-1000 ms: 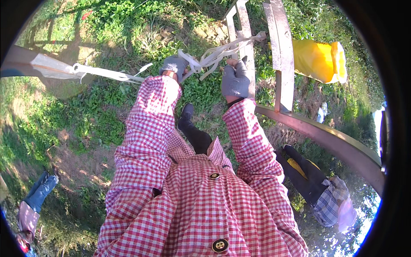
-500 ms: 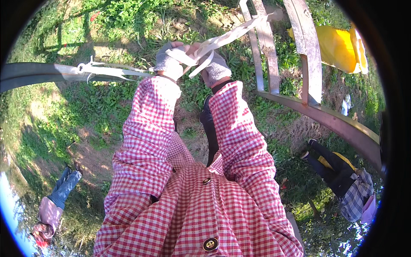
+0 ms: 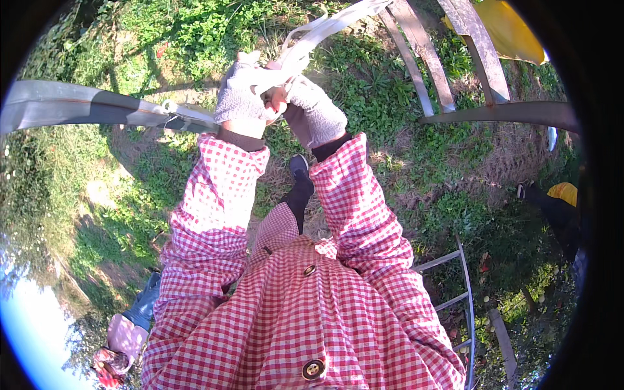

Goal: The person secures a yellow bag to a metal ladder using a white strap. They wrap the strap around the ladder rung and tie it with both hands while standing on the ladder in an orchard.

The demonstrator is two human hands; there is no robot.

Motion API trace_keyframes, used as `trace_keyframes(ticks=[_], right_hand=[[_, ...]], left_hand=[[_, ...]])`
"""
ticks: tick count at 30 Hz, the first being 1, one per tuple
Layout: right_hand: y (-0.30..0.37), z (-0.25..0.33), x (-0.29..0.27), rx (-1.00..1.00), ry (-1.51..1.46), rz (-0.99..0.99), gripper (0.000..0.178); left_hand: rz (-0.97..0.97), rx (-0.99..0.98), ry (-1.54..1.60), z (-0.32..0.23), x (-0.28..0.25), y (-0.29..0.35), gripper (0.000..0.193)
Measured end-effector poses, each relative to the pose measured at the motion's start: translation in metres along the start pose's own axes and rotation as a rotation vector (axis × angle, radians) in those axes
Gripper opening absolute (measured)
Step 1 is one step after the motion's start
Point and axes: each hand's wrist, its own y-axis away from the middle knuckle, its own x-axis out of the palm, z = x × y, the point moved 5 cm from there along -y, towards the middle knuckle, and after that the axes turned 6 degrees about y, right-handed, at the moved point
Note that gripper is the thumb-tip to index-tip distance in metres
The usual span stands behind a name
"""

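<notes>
— Hands, two, gloved in grey with fingertips bare. State?

— Left hand (image 3: 240,97): fingers curled, grasping the strips. Right hand (image 3: 313,110): set against the left, fingers bent inward on the same strips; its palm side is partly hidden.

— Strips (image 3: 335,26): describe and locate.

— White, flat, several together. Bunched between the two hands, then running up and away to the right, out at the upper edge.

— Left of the hands?

— One metal bar (image 3: 71,104), grey, ending close by the left wrist. One white knot (image 3: 170,107) on it, tails lying toward the left hand. Whether these join the held strips, I cannot tell.

— Right of the hands?

— Slats (image 3: 426,49), metal, well apart from the right hand. One rail (image 3: 520,112), curved, meeting the slats at their lower ends. One sack (image 3: 507,29), yellow, beyond the slats.

— Nearer the body?

— Sleeves (image 3: 224,175), red and white check. One shoe (image 3: 299,164), dark, just below the hands. One ladder (image 3: 467,289), far below the right hand.

— Others?

— One person (image 3: 127,335), pink top, far below left. Another, dark leg (image 3: 556,218) showing, far right and below.

— Ground?

— Grass (image 3: 370,78), green, patchy, beneath the hands.
</notes>
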Motion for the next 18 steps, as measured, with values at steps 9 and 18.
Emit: trace_keyframes(ticks=[9, 18], right_hand=[[0.032, -0.003, -0.026, -0.144, 0.263, -0.355, 0.017], [0.029, 0.012, 0.008, -0.479, 0.151, -0.418, 0.016]], left_hand=[[0.582, 1.106, -1.817, -0.05, 0.075, 0.066, 0.017], [1.077, 1.0, -1.68, -0.057, 0.111, 0.095, 0.013]])
